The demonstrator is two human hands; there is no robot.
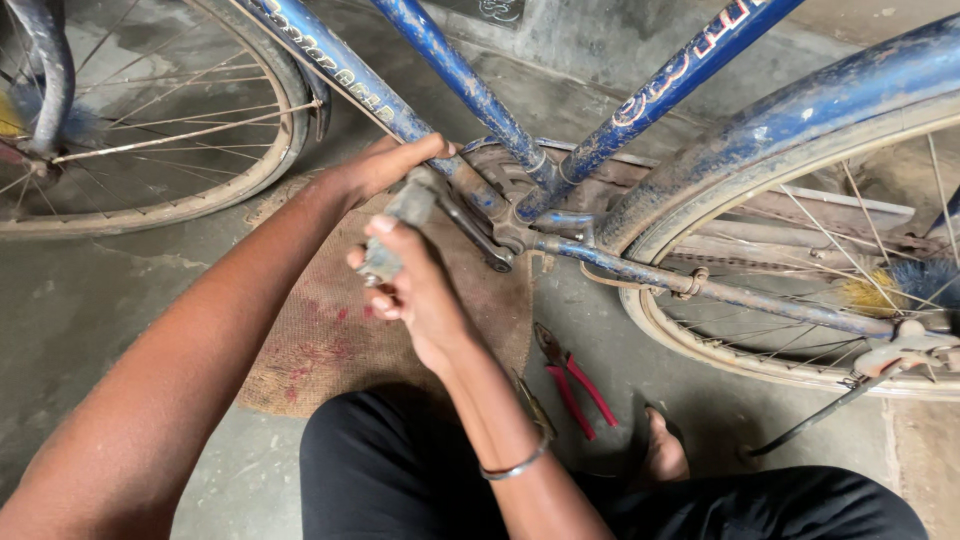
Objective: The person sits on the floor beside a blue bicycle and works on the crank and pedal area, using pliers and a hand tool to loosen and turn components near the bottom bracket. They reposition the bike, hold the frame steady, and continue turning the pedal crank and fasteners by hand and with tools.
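The blue bicycle frame (pixel 470 90) stands upside down on the concrete floor (pixel 90 290), wheels to the far left and right, and the person sits low in front of it; both hands are at the grey pedal (pixel 400 220), which hangs at the end of the crank arm (pixel 470 225) near the middle of the scene; the pedal's long axis runs slantwise, from its near-left end up toward the far right where it meets the crank; the right hand (pixel 415 295) is clenched round that near-left end, thumb on top, so the pedal lies just beyond and above its knuckles; the left hand (pixel 385 165) comes in from the left and curls over the far end, fingers wrapped about the pedal where it joins the crank, touching the frame tube; the two hands are about equally close, one at each end; beneath them lies a brown sacking mat (pixel 320 350) stained red; red-handled pliers (pixel 570 375) lie on the floor just right of the right forearm, well within reach; a bare foot (pixel 663 450) shows near them.
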